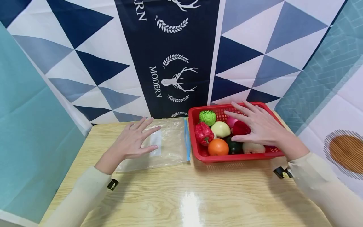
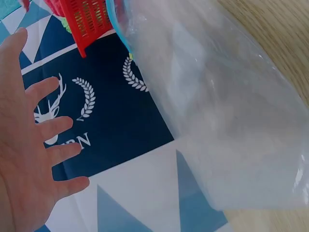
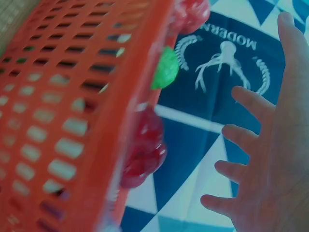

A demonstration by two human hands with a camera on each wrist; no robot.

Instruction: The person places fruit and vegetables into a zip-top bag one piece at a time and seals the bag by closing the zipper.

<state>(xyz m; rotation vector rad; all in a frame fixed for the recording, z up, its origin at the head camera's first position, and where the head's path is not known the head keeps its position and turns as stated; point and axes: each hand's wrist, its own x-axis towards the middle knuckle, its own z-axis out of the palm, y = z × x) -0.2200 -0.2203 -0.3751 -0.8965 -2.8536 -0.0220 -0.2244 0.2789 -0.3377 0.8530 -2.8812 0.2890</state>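
Note:
My left hand [image 1: 135, 138], fingers spread and holding nothing, hovers over a clear zip bag [image 1: 173, 138] lying flat on the table. The bag has a blue zip edge [image 1: 187, 138] on its right side and a white label [image 1: 155, 143]. Above the right part of a red plastic basket [image 1: 198, 154] my right hand [image 1: 262, 127] is held with its fingers spread and nothing in them. In the basket lie a red bell pepper [image 1: 204, 133], an orange [image 1: 218, 147], a green openwork ball [image 1: 207, 117], a pale yellow round fruit [image 1: 221, 129] and several other pieces, partly hidden by the right hand.
The light wood table [image 1: 158, 195] runs toward me in front of the bag and basket. Behind it hangs a patterned cloth [image 1: 181, 47] with triangles and deer heads. Teal panels [image 1: 37, 126] stand to the left and right.

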